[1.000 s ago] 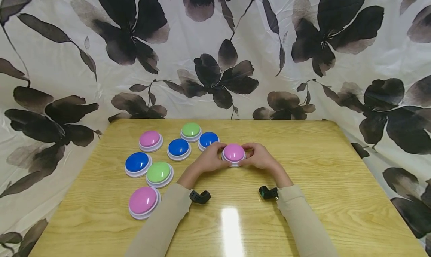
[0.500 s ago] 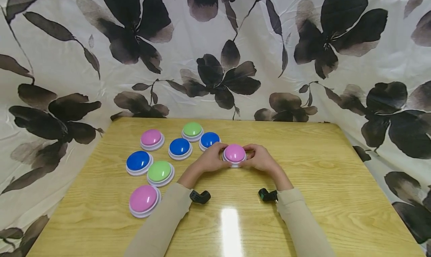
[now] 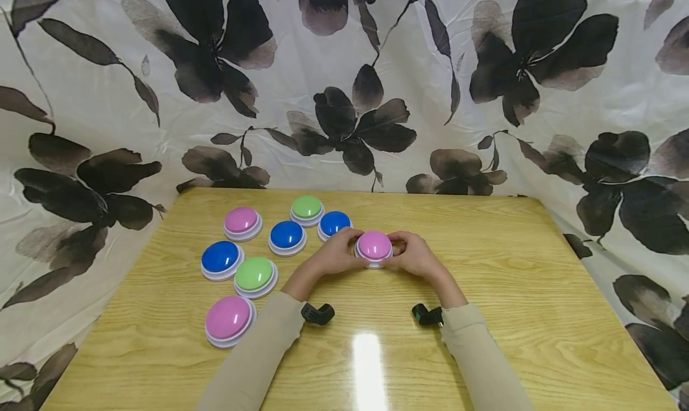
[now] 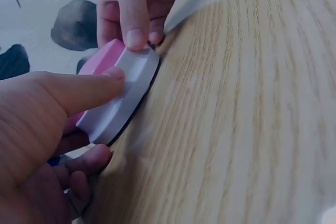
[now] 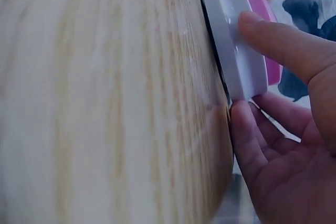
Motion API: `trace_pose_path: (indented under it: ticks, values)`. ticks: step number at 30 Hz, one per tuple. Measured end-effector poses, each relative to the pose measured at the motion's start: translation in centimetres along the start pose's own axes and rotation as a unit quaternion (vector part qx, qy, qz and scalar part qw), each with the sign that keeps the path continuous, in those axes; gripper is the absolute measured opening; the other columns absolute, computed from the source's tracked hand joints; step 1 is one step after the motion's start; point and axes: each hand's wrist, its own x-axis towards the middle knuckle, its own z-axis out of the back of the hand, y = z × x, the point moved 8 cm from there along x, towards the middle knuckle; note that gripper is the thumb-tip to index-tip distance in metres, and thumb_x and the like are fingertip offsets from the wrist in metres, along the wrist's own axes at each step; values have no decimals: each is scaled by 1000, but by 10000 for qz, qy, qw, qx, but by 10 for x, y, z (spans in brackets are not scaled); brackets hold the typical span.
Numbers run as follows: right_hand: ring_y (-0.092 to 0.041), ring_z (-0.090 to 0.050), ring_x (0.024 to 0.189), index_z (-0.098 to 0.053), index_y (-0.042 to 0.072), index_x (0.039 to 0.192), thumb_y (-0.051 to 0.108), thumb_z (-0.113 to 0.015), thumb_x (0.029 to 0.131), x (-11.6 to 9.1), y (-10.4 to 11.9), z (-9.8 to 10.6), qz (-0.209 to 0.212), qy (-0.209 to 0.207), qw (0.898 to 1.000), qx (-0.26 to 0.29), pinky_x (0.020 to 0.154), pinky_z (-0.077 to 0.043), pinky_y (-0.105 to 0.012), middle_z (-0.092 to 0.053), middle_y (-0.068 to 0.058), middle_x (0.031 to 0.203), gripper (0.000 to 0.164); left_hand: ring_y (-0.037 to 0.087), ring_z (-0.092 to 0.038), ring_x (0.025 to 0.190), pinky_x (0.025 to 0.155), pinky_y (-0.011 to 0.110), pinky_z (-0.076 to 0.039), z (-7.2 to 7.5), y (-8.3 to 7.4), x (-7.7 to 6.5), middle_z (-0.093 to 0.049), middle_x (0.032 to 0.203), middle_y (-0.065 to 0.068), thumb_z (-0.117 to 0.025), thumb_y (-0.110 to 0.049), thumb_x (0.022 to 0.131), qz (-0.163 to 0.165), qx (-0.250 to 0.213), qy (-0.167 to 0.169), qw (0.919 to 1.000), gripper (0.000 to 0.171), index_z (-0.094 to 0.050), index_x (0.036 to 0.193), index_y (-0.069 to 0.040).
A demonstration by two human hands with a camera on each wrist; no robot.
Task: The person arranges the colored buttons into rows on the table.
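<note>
A pink push button (image 3: 374,244) with a white round base sits on the wooden table, held from both sides. My left hand (image 3: 338,252) grips its left side; in the left wrist view the left thumb (image 4: 97,88) lies along the white base (image 4: 131,80) and the fingers curl at its lower edge. From the right, my right hand (image 3: 415,255) grips the same button. In the right wrist view the right thumb (image 5: 286,43) presses the white rim (image 5: 239,51). Just behind my left hand stands a blue button (image 3: 334,221), partly covered by it.
More dome buttons stand on the table's left half: pink ones (image 3: 240,221) (image 3: 228,319), blue ones (image 3: 220,257) (image 3: 286,236) and green ones (image 3: 307,207) (image 3: 254,274). Beyond the table's far edge hangs a white cloth (image 3: 301,64) with dark flowers.
The head view has shifted slightly. Both hands keep their hold on the pink push button, and the other buttons stay where they were.
</note>
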Motion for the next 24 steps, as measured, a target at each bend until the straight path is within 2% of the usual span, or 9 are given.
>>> trace_pose_path:
  ticks: [2,5,8,12,18,24]
  values:
    - [-20,-56,77,-54,-6,130,12,-87,72,-1,2,0,-47,43,9999,-108,63,-47,-29,-63,-17,105,69,21,-54,112,98,34,-44,3,1,-2,-51,135,12,-82,-26,80,43,-169,-46,9998,74,-46,140,-1]
    - [-23,-58,88,-51,-3,134,18,-87,73,-1,5,3,-89,2,9989,-458,73,-50,-34,-60,-17,118,74,18,-57,94,83,31,-50,14,-1,-7,-51,136,14,-80,-20,82,101,-512,-182,9985,71,-45,141,-2]
    - [-29,-57,102,-50,-1,137,19,-84,76,-4,16,11,-95,-111,9981,-603,82,-51,-41,-53,-19,130,72,19,-55,80,68,28,-50,29,-7,-14,-53,133,15,-78,-14,84,111,-716,-417,9965,63,-49,139,-4]
    - [-32,-56,107,-53,2,135,18,-80,82,-2,34,20,93,-184,9984,-530,86,-49,-44,-53,-19,134,62,21,-52,83,64,28,-48,48,-8,-22,-58,125,14,-76,-16,86,281,-810,-644,9942,55,-54,136,-6]
    - [-30,-58,106,-58,2,129,21,-78,84,7,51,21,359,-107,9975,-602,84,-51,-41,-58,-18,128,53,24,-55,84,61,31,-49,70,6,-34,-60,118,15,-74,-20,88,551,-883,-885,9906,54,-54,137,-7]
    - [-28,-58,106,-59,4,127,22,-78,84,20,63,14,339,0,9975,-624,86,-51,-40,-59,-15,125,51,22,-59,88,61,27,-48,86,22,-43,-56,132,14,-73,-16,88,649,-946,-1117,9871,56,-51,139,-4]
